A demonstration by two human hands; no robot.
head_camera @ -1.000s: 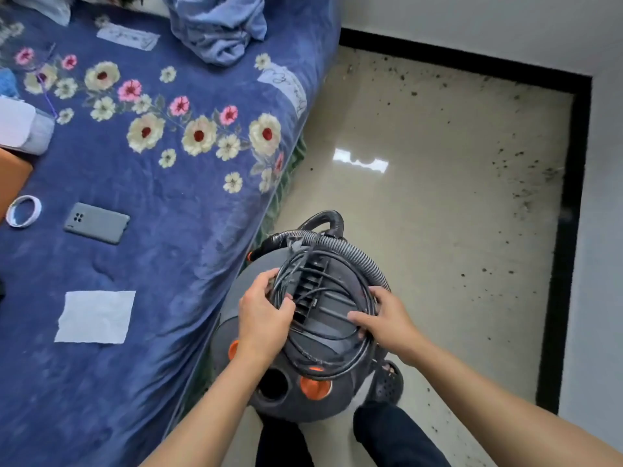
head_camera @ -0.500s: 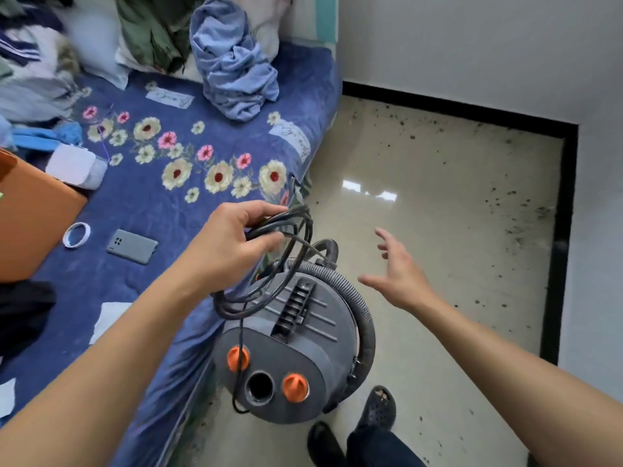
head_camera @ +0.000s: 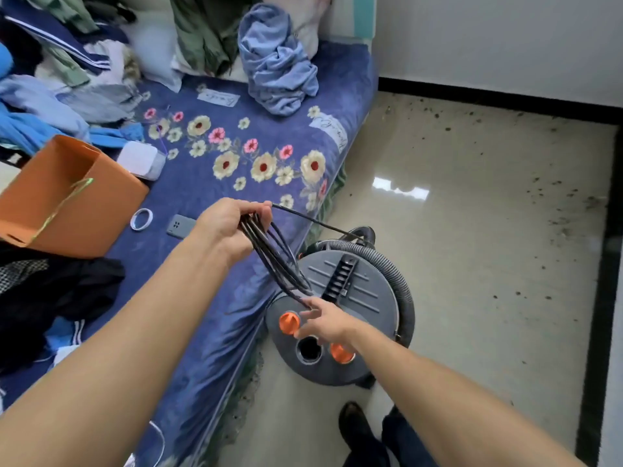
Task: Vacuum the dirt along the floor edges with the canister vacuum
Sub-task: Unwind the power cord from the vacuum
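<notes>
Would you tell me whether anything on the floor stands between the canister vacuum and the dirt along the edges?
Nothing visible does: bare floor runs from the canister vacuum to the dirt at the right edge. The left hand holds the bundled cord.

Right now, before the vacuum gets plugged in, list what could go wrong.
1. The cord hangs in bunched loops between the left hand and the right hand; pulled apart carelessly, they could knot.
2. One strand runs taut from the left hand to the back of the canister vacuum; a tug might drag or tip it.
3. The hose is wound round the canister, so the cord may snag on it.
</notes>
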